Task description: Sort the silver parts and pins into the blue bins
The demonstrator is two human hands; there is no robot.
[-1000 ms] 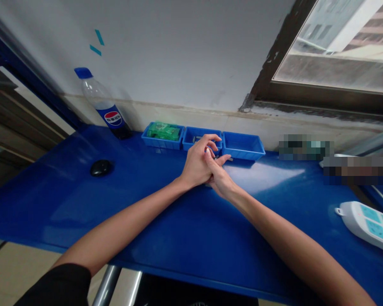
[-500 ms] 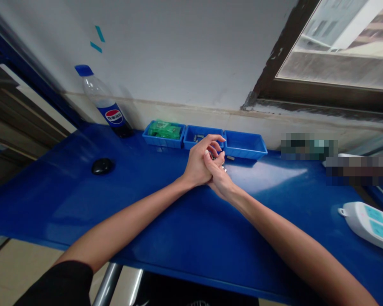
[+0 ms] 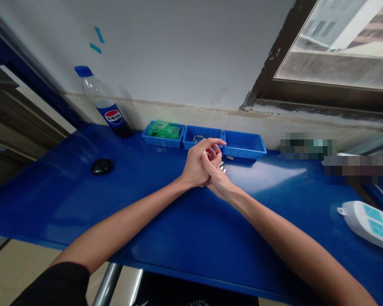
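My left hand and my right hand are pressed together above the blue table, just in front of the bins. The left fingers curl over towards the right palm, with the index finger reaching out farther. My right thumb lies across the left hand. Several small silver metal pins peek out at the right side of the clasped hands; whatever else is between the palms is hidden. Behind the hands, the middle blue bin contains a few similar metal pieces. One small piece lies on the table before the right bin.
The left bin holds green packets. A cola bottle stands at the back left, with a black mouse nearer. At right lie a white power strip and blurred-out items. Wall and window frame rise behind.
The clasped hands have shifted slightly; the left fingers have moved a little over the right palm. The metal pins at their right side show more clearly now.
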